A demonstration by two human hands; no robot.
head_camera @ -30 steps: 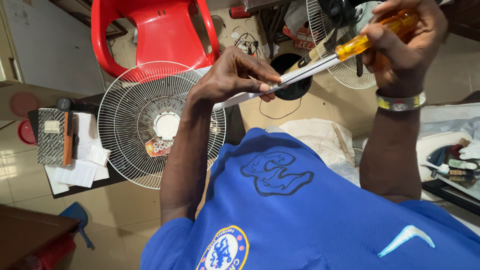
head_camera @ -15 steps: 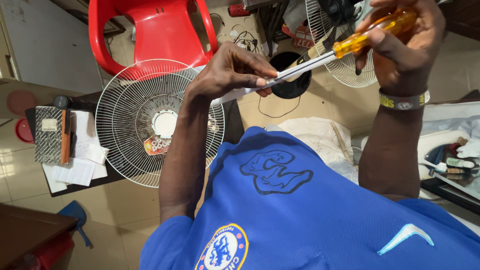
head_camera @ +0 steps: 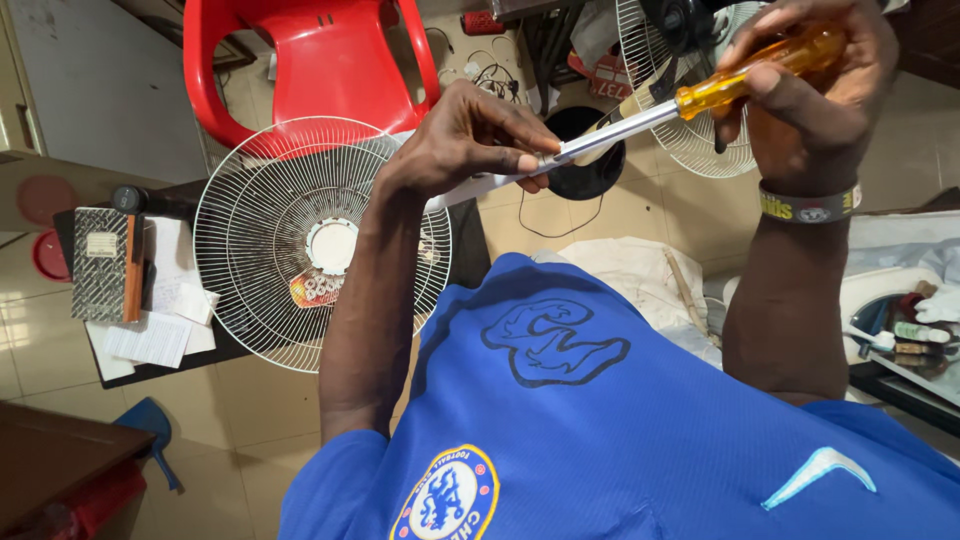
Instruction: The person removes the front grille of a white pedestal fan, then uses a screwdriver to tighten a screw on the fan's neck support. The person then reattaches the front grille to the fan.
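My right hand (head_camera: 815, 95) grips the amber handle of a long screwdriver (head_camera: 700, 100) at the upper right. Its metal shaft slants down-left to my left hand (head_camera: 465, 140). My left hand pinches the shaft's tip end together with a white flat part (head_camera: 460, 192) that sticks out below the fingers. Both hands are raised above my blue shirt. Under my left forearm, a round white wire fan guard (head_camera: 290, 240) lies on a dark low table.
A red plastic chair (head_camera: 320, 70) stands behind the fan guard. A notebook and loose papers (head_camera: 130, 290) lie on the dark table at left. Another fan (head_camera: 690, 90) stands at the top right. Small bottles and tools (head_camera: 915, 335) sit at the right edge.
My left hand has slid slightly along the shaft and the screwdriver has tilted a little; the view has shifted slightly. Both hands keep their grip.
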